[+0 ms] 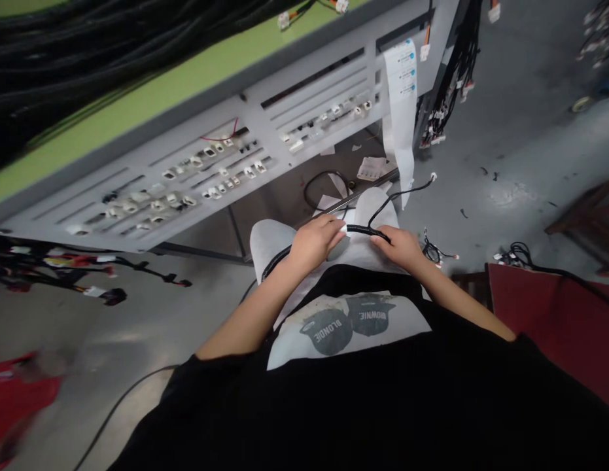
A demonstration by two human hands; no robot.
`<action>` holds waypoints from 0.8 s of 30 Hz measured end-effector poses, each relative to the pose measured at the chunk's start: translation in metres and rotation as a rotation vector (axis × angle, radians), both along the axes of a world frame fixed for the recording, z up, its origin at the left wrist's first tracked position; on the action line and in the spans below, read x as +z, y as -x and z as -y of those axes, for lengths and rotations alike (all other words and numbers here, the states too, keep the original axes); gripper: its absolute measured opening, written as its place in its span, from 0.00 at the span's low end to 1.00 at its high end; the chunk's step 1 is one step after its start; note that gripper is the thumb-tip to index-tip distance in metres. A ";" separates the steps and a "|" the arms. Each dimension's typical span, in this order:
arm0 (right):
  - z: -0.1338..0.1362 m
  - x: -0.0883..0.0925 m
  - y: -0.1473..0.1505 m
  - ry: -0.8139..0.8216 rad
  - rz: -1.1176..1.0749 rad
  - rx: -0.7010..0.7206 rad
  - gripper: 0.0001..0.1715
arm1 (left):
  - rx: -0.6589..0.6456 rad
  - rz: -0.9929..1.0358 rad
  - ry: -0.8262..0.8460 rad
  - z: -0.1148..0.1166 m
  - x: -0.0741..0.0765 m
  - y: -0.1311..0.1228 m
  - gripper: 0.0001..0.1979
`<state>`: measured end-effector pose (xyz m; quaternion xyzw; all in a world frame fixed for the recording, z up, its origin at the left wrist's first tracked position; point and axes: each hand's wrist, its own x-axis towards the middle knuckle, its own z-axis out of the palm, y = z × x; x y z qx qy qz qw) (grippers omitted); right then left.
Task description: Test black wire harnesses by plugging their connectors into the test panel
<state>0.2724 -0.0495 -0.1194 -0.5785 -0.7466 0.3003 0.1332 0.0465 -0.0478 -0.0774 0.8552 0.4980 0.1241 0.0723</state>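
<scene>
A black corrugated cable harness [360,229] lies across my lap on light grey trousers. My left hand [314,240] is closed around the harness at its left part, with a white piece at the fingertips. My right hand [401,247] pinches the harness further right. A thin black branch wire [405,193] with a white connector at its tip rises from between the hands toward the upper right. The harness continues down to the left under my left forearm.
A grey slotted panel [196,170] with several small white connectors hangs under a green-topped bench [137,98]. A white label strip [402,104] dangles from it. Loose wire bundles [434,252] lie on the grey floor; a red surface [554,320] is at right, black cables [63,52] at top left.
</scene>
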 end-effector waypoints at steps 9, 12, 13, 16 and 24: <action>0.002 0.015 -0.001 -0.015 0.067 0.048 0.22 | -0.009 -0.079 0.335 -0.021 0.026 -0.003 0.15; 0.002 0.017 -0.003 -0.009 0.064 0.065 0.22 | -0.058 -0.059 0.521 -0.030 0.038 -0.007 0.15; 0.002 0.018 -0.003 -0.003 0.066 0.068 0.22 | -0.072 -0.047 0.584 -0.032 0.042 -0.008 0.14; 0.004 0.019 -0.004 0.010 0.072 0.075 0.21 | -0.085 -0.009 0.747 -0.040 0.052 -0.012 0.11; 0.003 0.022 -0.009 0.040 0.068 0.105 0.20 | 0.036 0.219 1.142 -0.048 0.047 -0.012 0.12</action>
